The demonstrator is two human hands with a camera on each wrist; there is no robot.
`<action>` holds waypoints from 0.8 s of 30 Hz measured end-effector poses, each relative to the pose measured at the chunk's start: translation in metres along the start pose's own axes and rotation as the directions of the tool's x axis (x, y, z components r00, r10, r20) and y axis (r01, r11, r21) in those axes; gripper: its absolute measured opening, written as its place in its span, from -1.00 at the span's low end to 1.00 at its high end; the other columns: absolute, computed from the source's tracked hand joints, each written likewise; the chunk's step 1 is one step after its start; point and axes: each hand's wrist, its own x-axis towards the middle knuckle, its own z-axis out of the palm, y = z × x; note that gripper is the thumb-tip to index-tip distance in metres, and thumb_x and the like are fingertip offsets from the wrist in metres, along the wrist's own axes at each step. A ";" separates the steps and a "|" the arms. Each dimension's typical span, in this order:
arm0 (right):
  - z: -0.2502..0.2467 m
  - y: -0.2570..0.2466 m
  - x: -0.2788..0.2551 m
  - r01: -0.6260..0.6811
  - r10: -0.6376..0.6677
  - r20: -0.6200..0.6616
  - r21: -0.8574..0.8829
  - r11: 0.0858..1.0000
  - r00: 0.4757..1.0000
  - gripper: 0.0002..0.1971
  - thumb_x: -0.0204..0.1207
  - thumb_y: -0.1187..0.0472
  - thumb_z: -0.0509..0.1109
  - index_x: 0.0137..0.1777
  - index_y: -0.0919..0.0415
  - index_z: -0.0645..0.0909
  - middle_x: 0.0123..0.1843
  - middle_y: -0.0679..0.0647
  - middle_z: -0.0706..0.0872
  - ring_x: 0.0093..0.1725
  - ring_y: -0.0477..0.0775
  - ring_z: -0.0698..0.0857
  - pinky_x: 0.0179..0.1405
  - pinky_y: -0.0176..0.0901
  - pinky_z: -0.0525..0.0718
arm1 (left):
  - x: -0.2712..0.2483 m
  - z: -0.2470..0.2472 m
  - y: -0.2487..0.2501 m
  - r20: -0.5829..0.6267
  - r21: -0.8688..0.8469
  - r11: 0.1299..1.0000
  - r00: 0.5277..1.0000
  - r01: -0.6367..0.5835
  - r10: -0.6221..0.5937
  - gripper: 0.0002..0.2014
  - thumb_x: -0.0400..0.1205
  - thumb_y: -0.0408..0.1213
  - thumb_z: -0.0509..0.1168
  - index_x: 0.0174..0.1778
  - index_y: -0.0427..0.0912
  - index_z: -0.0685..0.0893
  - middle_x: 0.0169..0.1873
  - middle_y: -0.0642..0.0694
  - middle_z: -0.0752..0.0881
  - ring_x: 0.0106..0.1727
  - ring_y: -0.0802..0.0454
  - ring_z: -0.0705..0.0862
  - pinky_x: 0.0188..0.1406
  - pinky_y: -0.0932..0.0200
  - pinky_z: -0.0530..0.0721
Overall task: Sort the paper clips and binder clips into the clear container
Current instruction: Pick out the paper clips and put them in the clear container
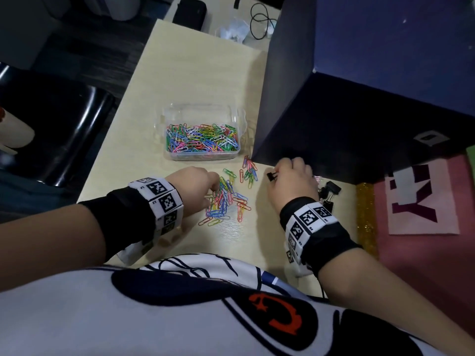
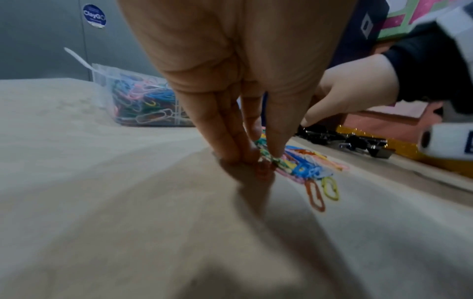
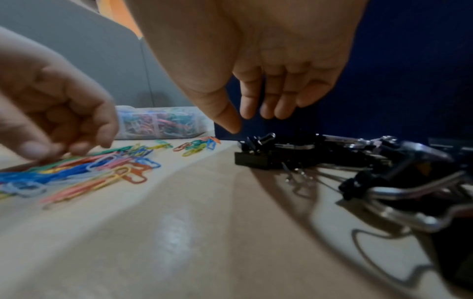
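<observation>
A clear container holds many coloured paper clips at the table's middle. A loose pile of paper clips lies in front of it, with a smaller bunch to its right. My left hand pinches clips at the pile's left edge between thumb and fingers. Black binder clips lie heaped at the right. My right hand hovers just above the nearest binder clip, fingers loosely bent and holding nothing.
A tall dark blue box stands right behind the binder clips and beside the container. A pink mat with a gold glitter edge lies at the right. The table's left edge drops to a black chair.
</observation>
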 end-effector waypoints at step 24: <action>0.010 -0.030 -0.009 0.159 -0.228 0.308 0.232 0.960 0.924 -0.45 0.48 0.49 0.16 0.44 0.08 0.42 0.40 0.08 0.36 0.43 0.13 0.37 0.43 -0.02 0.44 | 0.000 0.007 -0.009 0.007 -0.013 0.995 0.995 -0.097 0.098 -0.56 0.64 -0.27 0.13 0.47 0.00 0.40 0.27 -0.12 0.47 0.25 -0.13 0.58 0.27 0.05 0.53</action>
